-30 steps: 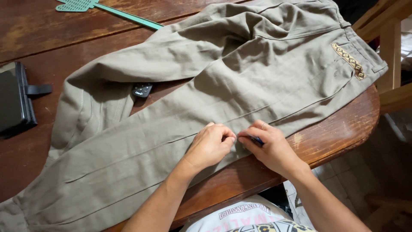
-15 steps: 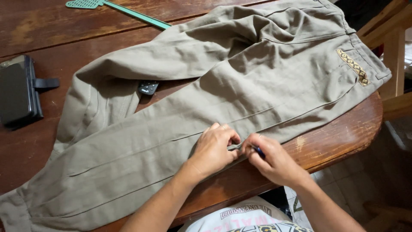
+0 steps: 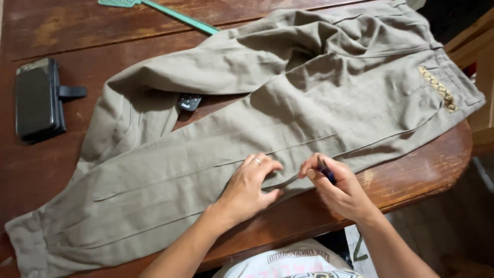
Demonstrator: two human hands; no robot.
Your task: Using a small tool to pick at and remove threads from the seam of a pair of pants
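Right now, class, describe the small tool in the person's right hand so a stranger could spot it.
On the wooden table lies a pair of khaki trousers. At its near edge, the right hand pinches a thin dark blue tool. It is the only slim blue thing, unlike the green fly swatter far off.

Small dark tool (image 3: 325, 171) mostly hidden in right hand (image 3: 342, 190); swatter (image 3: 154, 9) head cut off.

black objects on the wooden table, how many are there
2. A black rectangular case with a strap lies at the table's left edge; a small black device peeks out between the khaki trousers' legs. Others may be hidden underneath.
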